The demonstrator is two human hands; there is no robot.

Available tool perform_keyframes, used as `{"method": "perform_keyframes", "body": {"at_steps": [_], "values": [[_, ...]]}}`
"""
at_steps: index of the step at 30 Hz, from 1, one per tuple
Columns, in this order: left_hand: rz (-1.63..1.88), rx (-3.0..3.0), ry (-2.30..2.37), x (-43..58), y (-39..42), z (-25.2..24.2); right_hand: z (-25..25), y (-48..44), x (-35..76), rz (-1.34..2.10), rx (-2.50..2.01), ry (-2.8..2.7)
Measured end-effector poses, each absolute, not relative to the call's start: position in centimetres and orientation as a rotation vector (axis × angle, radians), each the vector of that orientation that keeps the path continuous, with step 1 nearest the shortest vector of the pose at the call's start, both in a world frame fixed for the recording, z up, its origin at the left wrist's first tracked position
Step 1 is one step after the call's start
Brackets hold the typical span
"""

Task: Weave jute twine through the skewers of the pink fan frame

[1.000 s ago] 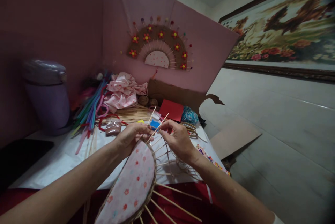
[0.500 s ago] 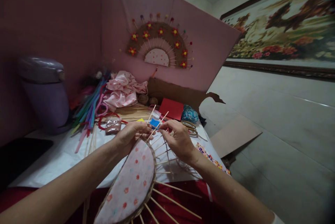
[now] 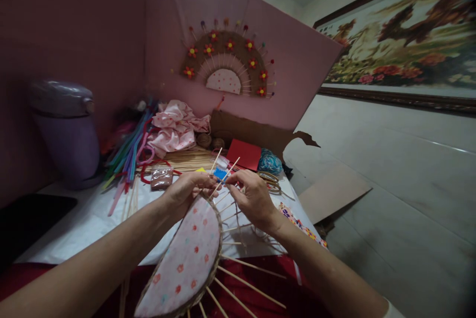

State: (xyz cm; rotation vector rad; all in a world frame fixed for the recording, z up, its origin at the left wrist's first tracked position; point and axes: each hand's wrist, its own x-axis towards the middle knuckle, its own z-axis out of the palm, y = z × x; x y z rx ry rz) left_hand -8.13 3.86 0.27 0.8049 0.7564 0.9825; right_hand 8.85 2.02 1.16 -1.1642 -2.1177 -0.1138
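A half-circle cardboard piece (image 3: pixel 189 253), covered in pale flowered cloth and edged with twine, is tilted in front of me. Thin wooden sticks (image 3: pixel 253 286) fan out from its curved edge. My left hand (image 3: pixel 189 189) is closed on the upper end of this piece, by the first sticks. Close beside it, my right hand (image 3: pixel 251 196) pinches at a stick, with thin brown twine (image 3: pixel 238 221) trailing below the fingers. The fingertips partly hide the pinched spot.
Behind my hands lie a bundle of sticks (image 3: pixel 189 159), a red sheet (image 3: pixel 243 154), blue yarn (image 3: pixel 269 162) and scissors (image 3: pixel 271 182). Pipe cleaners (image 3: pixel 130 154) and pink cloth (image 3: pixel 173 127) are at left. A finished-looking flowered half-circle (image 3: pixel 226 58) hangs on the pink board.
Both hands keep nearly the same place on the half-circle piece. The right fingertips have shifted very slightly at the stick.
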Motion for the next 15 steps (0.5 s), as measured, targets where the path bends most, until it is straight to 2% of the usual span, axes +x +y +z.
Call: {"method": "perform_keyframes", "body": {"at_steps": [15], "values": [[1.023, 0.918, 0.719, -7.91, 3.69, 0.42, 1.39, 2.04, 8.56, -0.096, -1.16, -2.102]]}}
